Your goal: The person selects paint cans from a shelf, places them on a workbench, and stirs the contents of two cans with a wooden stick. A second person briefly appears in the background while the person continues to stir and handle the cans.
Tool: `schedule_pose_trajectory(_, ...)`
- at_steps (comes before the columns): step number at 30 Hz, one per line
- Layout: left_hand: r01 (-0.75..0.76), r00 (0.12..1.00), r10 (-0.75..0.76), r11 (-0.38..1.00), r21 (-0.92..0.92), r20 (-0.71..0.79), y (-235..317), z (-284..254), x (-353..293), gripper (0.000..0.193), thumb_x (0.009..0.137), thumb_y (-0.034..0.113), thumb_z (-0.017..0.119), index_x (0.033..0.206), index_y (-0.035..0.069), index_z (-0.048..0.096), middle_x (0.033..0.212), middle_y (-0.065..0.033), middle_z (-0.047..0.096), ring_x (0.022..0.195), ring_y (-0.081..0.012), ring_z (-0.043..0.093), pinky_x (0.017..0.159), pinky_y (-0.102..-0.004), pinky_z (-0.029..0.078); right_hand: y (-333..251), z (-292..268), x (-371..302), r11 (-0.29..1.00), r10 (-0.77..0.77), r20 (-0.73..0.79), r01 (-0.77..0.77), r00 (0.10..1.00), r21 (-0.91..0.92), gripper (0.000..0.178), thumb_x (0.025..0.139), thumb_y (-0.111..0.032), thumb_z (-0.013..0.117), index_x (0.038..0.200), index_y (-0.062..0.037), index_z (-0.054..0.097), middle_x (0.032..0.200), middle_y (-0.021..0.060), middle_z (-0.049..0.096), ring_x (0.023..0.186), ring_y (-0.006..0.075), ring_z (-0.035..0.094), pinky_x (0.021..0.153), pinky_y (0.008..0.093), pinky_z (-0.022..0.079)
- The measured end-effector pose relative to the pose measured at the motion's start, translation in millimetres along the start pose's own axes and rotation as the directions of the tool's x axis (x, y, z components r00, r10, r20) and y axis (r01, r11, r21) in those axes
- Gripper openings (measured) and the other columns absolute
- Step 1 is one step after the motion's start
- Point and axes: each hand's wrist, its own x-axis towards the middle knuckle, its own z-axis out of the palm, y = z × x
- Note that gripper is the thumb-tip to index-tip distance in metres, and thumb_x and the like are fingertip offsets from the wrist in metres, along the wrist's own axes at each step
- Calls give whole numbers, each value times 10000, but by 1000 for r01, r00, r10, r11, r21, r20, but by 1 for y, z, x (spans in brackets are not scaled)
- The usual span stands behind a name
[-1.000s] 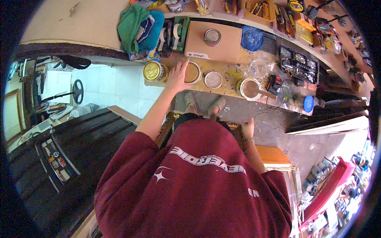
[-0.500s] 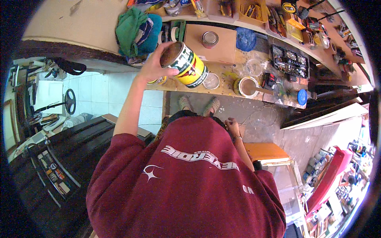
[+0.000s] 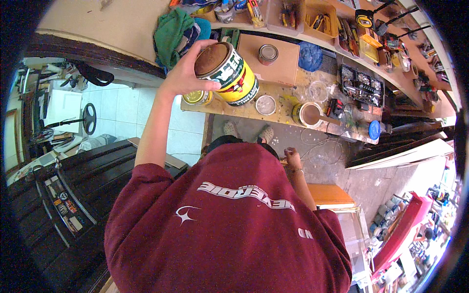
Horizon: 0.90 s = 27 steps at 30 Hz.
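My left hand [image 3: 188, 74] is wrapped round a large paint can [image 3: 239, 80] with a yellow, white and dark green label. The can is tilted above the bench, its brown round end near my fingers. Beneath it stands a smaller gold-rimmed can [image 3: 198, 97], partly covered. A round pale lid or shallow dish [image 3: 266, 105] lies just right of the big can. At my right side hangs my right hand [image 3: 293, 159], its fingers curled; whatever they may hold is too small to make out. Farther right stands an open tub of brown paste [image 3: 309, 115] with a flat stick [image 3: 330, 119] across its rim.
On the wooden bench [image 3: 286, 97] sit a cardboard box [image 3: 271, 66] with a small can [image 3: 268, 53] on top, a blue plastic bag [image 3: 311, 56] and a black organizer of small parts [image 3: 361, 85]. Green cloth [image 3: 171, 36] is heaped far left. Boards [image 3: 405, 154] lean at right.
The view has shifted slightly, and the bench things appear a little farther right. My left hand still grips the big can, now a bit higher and turned slightly. More of the gold-rimmed can shows.
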Motion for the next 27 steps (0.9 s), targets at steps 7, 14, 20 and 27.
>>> schedule_pose_trajectory(7, -23, 1000, 20, 960, 280, 16, -50, 46, -6, 1092, 611, 293, 958, 1475, 56, 333, 1397, -221, 484, 1335, -373, 500, 1148, -443, 397, 13, -3, 23, 987, -88, -10, 86, 996, -134, 406, 974, -236, 693, 1274, 27, 620, 994, 154, 728, 761, 204, 699, 655, 338, 572)
schedule_pose_trajectory(14, 212, 977, -187, 819, 533, -100, -142, 148, -30, 1112, 582, 270, 949, 1481, 48, 334, 1416, -249, 474, 1355, -445, 452, 1152, -512, 385, -19, 7, -8, 999, -14, 65, 17, 998, -47, 422, 968, -246, 704, 1285, 19, 618, 959, 154, 736, 755, 208, 705, 709, 346, 584)
schedule_pose_trajectory(20, 200, 952, -16, 787, 584, -305, -156, 153, -55, 1148, 578, 349, 973, 1480, 39, 334, 1419, -261, 464, 1316, -479, 462, 1133, -540, 385, -11, -3, -17, 984, -42, 31, 47, 999, -169, 413, 965, -249, 710, 1282, 2, 629, 928, 156, 757, 804, 217, 734, 699, 353, 579)
schedule_pose_trajectory(27, 499, 786, -215, 774, 390, -579, -202, 89, -116, 1199, 581, 404, 974, 1472, -32, 301, 1392, -295, 467, 1268, -497, 464, 1097, -570, 383, 9, -3, -23, 963, -96, -35, 84, 995, -256, 425, 966, -325, 706, 1250, -12, 660, 961, 132, 775, 828, 208, 724, 744, 360, 567)
